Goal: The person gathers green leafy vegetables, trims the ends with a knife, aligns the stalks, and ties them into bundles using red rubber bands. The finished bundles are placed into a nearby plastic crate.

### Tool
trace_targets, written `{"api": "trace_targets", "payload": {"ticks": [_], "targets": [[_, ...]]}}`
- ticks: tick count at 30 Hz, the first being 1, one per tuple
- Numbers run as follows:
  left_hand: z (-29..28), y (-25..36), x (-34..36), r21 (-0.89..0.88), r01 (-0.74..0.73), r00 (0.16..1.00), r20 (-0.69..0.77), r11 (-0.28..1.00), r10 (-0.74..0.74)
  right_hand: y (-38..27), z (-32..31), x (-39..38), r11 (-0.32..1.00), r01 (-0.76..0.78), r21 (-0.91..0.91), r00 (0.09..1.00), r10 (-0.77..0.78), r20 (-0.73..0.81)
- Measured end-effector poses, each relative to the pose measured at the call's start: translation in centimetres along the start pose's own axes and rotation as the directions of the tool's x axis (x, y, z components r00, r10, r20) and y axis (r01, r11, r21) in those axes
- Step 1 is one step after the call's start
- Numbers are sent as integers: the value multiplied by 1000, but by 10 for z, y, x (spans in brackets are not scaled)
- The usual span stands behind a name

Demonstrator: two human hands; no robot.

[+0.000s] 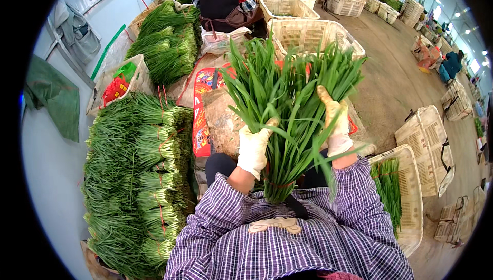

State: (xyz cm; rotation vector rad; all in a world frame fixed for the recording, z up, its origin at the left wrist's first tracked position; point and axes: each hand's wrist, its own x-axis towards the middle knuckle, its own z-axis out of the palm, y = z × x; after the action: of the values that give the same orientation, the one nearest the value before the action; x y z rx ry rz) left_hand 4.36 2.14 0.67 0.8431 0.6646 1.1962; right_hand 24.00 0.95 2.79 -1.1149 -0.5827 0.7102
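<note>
A large bunch of garlic chives (292, 120) stands upright before my chest, its long green leaves fanned out at the top. A thin red band cinches the bunch near its lower end. My left hand (255, 147), in a pale glove, is closed round the left side of the leaves. On the right side, higher up, my gloved right hand (334, 120) has its fingers wrapped about part of the leaves, and some strands droop past the wrist. The leaves partly hide the fingers of both hands.
Banded chive bundles (159, 177) are stacked to my left, with more bundles (169, 41) beyond. A crate holding chives (408, 198) stands at my right. Ahead are an empty crate (313, 33) and a seated person (222, 0). A red patterned sack (203, 126) lies in front.
</note>
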Motion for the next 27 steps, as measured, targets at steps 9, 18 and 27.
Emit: {"api": "trace_targets", "payload": {"ticks": [9,18,27], "targets": [[8,0,-4,-7,30,997,69,1000,-29,10,-13,-18,840,451,-302,874,-348,339],[-3,3,1,21,55,998,-6,998,-55,-18,-75,10,821,537,-197,820,-562,-111],[2,-8,0,-15,61,998,37,998,-60,-49,18,-68,90,832,-547,549,-275,790]]}}
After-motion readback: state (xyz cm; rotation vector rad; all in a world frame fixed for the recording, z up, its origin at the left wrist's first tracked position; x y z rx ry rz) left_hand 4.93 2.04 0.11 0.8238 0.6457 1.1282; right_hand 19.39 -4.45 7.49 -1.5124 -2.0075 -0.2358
